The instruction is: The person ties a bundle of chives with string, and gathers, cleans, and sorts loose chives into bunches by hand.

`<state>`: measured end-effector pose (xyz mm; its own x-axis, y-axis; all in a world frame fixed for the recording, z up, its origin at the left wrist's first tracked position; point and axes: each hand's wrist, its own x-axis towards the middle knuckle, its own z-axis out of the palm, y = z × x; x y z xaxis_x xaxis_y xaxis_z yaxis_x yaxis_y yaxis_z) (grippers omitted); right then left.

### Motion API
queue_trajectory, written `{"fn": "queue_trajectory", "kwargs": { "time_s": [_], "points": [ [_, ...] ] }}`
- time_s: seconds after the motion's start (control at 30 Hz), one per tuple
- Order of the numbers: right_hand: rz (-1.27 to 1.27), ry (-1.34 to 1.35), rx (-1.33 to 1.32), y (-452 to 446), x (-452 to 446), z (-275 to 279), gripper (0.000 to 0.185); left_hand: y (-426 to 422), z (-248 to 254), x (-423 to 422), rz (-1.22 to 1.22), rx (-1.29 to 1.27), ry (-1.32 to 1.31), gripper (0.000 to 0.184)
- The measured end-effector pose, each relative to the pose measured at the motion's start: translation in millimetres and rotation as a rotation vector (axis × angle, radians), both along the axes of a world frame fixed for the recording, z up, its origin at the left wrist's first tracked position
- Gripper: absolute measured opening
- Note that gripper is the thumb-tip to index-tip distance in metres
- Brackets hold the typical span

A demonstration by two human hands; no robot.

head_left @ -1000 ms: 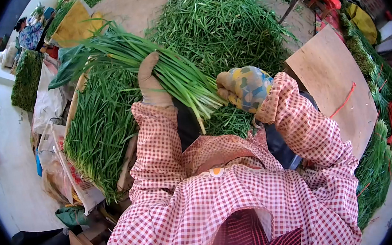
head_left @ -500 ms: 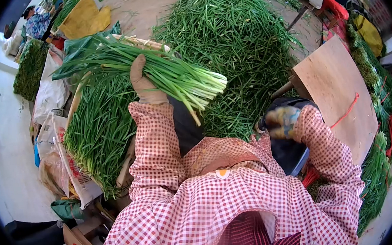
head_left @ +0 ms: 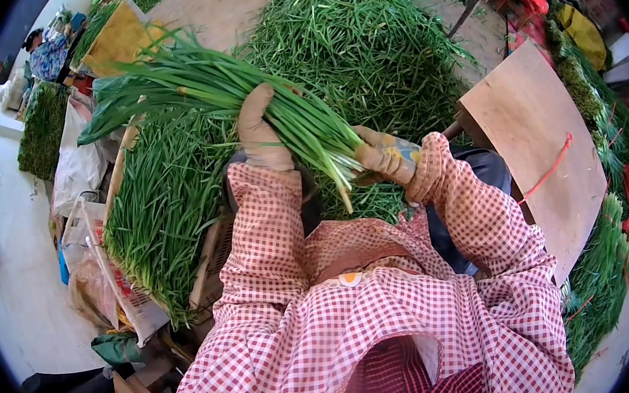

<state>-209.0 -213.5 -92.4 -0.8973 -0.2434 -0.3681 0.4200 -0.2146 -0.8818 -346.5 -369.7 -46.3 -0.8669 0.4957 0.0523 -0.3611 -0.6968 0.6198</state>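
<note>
You hold a bunch of green stalks [head_left: 224, 80] across the frame, just above and left of its middle; the leafy tops spread toward the upper left, and the pale ends [head_left: 343, 165] slant down to the centre; one stalk sticks out below the others. Your left hand [head_left: 261, 133], in a tan glove, grips the bunch from below; its thumb lies across the top of the stalks, while the other fingers are hidden beneath, so you cannot tell how they are set. Your right hand [head_left: 388, 156], in a patterned glove, is at the pale ends, right of centre; its fingers are held together and curled against them, though whether they pinch any stalk cannot be told.

Behind the bunch, a loose heap of greens [head_left: 361, 55] fills the upper middle; at centre left, more greens lie in a crate [head_left: 208, 271], partly under the leafy tops; a brown board [head_left: 540, 144] leans at the right with a red string [head_left: 551, 174] across it; bundled greens [head_left: 603, 282] stand beyond it toward the lower right.
</note>
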Motion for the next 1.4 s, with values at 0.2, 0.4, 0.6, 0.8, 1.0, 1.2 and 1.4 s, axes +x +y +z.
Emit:
{"fn": "queue_trajectory", "kwargs": {
  "time_s": [0.2, 0.4, 0.6, 0.8, 1.0, 1.2, 1.4],
  "points": [
    [-0.371, 0.182, 0.175, -43, 25, -5, 0.113, 31, -3, 27, 0.039, -0.129, 0.061, 0.022],
    [-0.478, 0.008, -0.949, -27, 37, -88, 0.036, 51, -43, 30, -0.282, -0.033, -0.002, 0.027],
    [-0.368, -0.088, -1.363, -19, 52, -104, 0.031, 67, -35, 37, -0.272, -0.114, 0.004, 0.039],
    [-0.507, -0.032, -0.828, -26, 52, -59, 0.023, 36, -38, 29, -0.540, -0.083, 0.004, 0.055],
    [-0.685, 0.145, -0.482, -55, 57, -113, 0.027, -17, -57, 78, -0.868, -0.607, -0.126, 0.078],
    [-0.472, 0.126, -0.566, -67, 56, -100, 0.037, -11, -55, 101, -0.781, -0.750, -0.142, 0.053],
    [-0.042, 0.083, -0.292, -51, 54, -63, 0.044, -16, -85, 101, -0.663, -0.876, -0.008, 0.053]
  ]
}}
